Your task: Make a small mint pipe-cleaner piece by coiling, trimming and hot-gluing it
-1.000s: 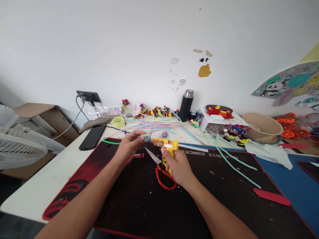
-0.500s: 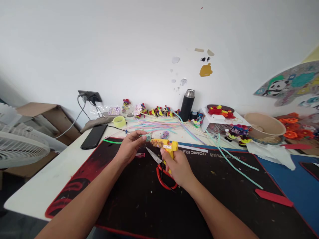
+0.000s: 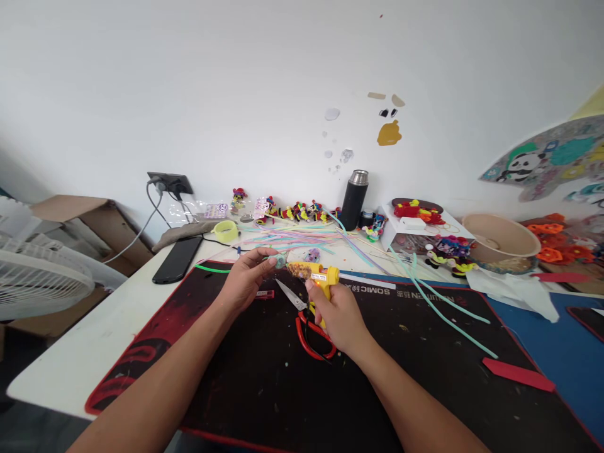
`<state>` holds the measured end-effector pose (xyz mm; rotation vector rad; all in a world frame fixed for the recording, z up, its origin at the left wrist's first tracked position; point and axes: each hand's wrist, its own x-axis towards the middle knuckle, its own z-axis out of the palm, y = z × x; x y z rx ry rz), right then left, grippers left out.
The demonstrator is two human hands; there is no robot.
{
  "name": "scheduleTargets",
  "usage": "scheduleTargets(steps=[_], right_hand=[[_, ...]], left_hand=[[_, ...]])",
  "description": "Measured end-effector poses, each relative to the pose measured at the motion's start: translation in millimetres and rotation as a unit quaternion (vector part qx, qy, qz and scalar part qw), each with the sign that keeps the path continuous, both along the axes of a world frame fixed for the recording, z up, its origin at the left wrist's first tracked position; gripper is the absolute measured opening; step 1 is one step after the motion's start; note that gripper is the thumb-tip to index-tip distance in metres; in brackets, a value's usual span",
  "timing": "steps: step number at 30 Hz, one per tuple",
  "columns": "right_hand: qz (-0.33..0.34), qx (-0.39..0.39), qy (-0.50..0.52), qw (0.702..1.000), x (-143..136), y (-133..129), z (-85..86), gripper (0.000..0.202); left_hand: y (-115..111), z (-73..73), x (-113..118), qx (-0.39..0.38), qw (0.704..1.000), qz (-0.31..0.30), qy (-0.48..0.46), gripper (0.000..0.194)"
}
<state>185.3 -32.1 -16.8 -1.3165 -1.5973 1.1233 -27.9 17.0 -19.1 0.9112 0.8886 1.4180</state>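
Note:
My right hand point(image 3: 337, 314) is wrapped round the handle of a yellow hot glue gun point(image 3: 318, 275), whose stained nozzle end points left. A white glue stick point(image 3: 368, 281) sticks out of its back. Pinched in the fingertips of my left hand point(image 3: 250, 275) is a small pale teal fuzzy piece point(image 3: 280, 260), close to the nozzle; whether they touch I cannot tell. Beneath the glue gun, scissors with red handles point(image 3: 306, 340) lie on the black desk mat point(image 3: 245, 384). Just behind it sits a small white and purple fuzzy piece point(image 3: 311, 255).
Pastel pipe cleaners point(image 3: 292, 236) are spread behind the hands, with several small colourful figures point(image 3: 299, 211) along the wall. A black thermos point(image 3: 355, 200) stands at the back. A phone point(image 3: 177, 260) and yellow tape roll point(image 3: 226, 231) lie left, a beige bowl point(image 3: 503, 236) right.
The glue gun in my right hand has shifted very slightly to the right. My left hand keeps its hold on the teal piece almost unmoved.

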Motion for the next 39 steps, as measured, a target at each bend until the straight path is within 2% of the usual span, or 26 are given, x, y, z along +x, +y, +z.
scheduleTargets(steps=[19, 26, 39], right_hand=[[-0.019, 0.004, 0.007, 1.0, -0.4, -1.1, 11.2, 0.061], [-0.016, 0.008, 0.011, 1.0, -0.8, -1.7, 9.7, 0.062], [0.002, -0.004, 0.024, 1.0, -1.7, -1.6, 0.9, 0.061]], left_hand=[[-0.9, -3.5, -0.5, -0.002, 1.0, -0.009, 0.022, 0.034], [-0.5, -4.2, -0.7, 0.0, 0.999, -0.024, 0.028, 0.033], [0.7, -5.9, -0.1, 0.001, 1.0, -0.01, 0.023, 0.037]])
